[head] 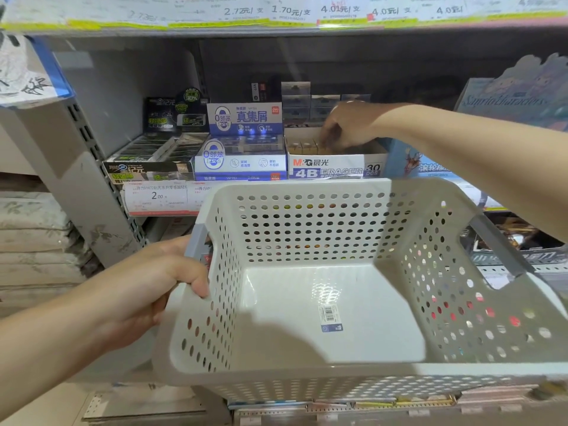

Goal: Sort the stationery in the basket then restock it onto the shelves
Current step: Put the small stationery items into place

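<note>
Shelving unit (92,192), grey metal, with a slotted upright at left and paper price strips (276,13) along the edge of the shelf above. On the middle shelf, three open display boxes stand side by side: a black eraser box (147,161) at left, a blue-and-white eraser box (242,155) in the middle, and a white box marked "4B ERASER" (335,167) at right, each touching its neighbour. A price label (156,196) reading 2.00 hangs below the black box.

Basket (307,373), pale grey perforated plastic, held in front of the shelf and below the display boxes; its floor shows only a small barcode sticker (330,316).

Left hand (166,281) grips the basket's left handle, fingers curled over the rim.

Right hand (344,127) reaches over the basket into the 4B eraser box, fingers bent downward among the small erasers (302,146) lined up inside; whether the fingers pinch one cannot be told, since the fingertips are hidden.
</note>
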